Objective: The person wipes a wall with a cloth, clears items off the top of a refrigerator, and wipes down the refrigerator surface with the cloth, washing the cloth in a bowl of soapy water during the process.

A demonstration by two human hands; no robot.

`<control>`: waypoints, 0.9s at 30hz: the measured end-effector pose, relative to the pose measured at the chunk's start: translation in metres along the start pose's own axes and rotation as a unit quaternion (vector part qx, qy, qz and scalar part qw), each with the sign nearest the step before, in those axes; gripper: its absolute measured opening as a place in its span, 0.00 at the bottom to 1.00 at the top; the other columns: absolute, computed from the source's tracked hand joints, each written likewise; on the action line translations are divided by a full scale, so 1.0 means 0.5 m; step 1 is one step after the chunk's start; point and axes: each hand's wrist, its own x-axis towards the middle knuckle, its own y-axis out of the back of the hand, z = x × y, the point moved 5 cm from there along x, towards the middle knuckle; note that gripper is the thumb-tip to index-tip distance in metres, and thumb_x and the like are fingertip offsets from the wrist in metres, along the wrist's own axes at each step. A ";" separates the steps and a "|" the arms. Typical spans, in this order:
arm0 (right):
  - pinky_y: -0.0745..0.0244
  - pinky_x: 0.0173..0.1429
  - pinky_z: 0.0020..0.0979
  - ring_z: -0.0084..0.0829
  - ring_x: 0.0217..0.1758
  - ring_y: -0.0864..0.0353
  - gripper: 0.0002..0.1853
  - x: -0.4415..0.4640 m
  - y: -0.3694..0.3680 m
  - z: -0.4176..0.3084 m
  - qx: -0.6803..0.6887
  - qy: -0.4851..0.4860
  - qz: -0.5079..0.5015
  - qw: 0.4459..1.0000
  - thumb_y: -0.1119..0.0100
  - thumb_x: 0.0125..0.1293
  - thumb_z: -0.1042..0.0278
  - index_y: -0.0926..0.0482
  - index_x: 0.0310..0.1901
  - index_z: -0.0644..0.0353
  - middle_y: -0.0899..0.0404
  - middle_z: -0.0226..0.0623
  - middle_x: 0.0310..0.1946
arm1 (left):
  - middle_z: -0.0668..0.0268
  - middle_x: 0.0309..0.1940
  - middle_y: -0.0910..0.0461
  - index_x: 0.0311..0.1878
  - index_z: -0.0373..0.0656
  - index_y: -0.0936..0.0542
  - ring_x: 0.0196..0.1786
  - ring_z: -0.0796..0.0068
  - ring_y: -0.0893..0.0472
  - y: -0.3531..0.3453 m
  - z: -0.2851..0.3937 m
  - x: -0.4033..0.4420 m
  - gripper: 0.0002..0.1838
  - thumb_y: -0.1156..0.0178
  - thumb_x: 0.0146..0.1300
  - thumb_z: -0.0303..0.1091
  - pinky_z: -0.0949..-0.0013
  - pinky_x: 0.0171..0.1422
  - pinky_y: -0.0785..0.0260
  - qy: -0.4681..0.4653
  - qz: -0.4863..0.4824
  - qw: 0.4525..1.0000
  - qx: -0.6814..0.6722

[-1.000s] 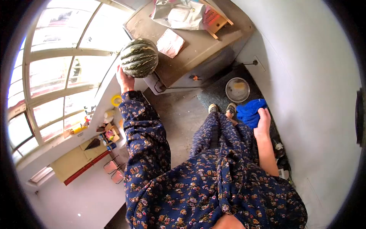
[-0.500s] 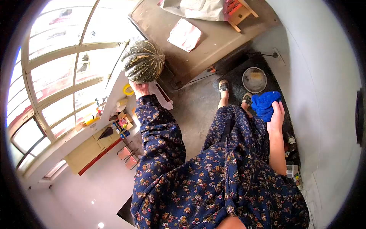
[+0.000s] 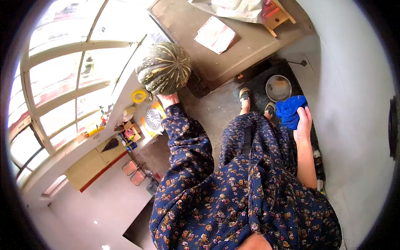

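A large green pumpkin [image 3: 164, 68] with pale ribs is held up near the window, at the left corner of the brown table. My left hand [image 3: 168, 99] supports it from the near side; most of the fingers are hidden behind the pumpkin. At the right, a crumpled blue cloth [image 3: 290, 111] is gripped in my right hand [image 3: 304, 124], with the fingers closed on its edge. The cloth hangs apart from the pumpkin, over the dark floor strip near my feet.
The brown table [image 3: 179, 25] carries a pink-white folded cloth [image 3: 215, 35], a pale bag [image 3: 233, 10] and a wooden stand [image 3: 280, 16]. A round metal lid or pan [image 3: 278, 88] lies by my feet. A fan-like disc [image 3: 154, 119], yellow tape [image 3: 138, 96] and clutter line the window side.
The pumpkin in my left hand has shifted slightly right and looks larger. The view has turned a little, showing the disc by the window. My right hand still grips the cloth.
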 end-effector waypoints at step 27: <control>0.25 0.48 0.32 0.29 0.41 0.21 0.11 -0.041 -0.087 0.029 -0.065 0.094 -0.105 0.988 0.54 0.65 0.68 0.24 0.42 0.62 0.21 0.36 0.40 | 0.54 0.61 0.30 0.66 0.46 0.34 0.64 0.51 0.31 -0.207 0.043 -0.384 0.31 0.56 0.68 0.58 0.41 0.66 0.37 0.029 -0.158 0.946 -0.281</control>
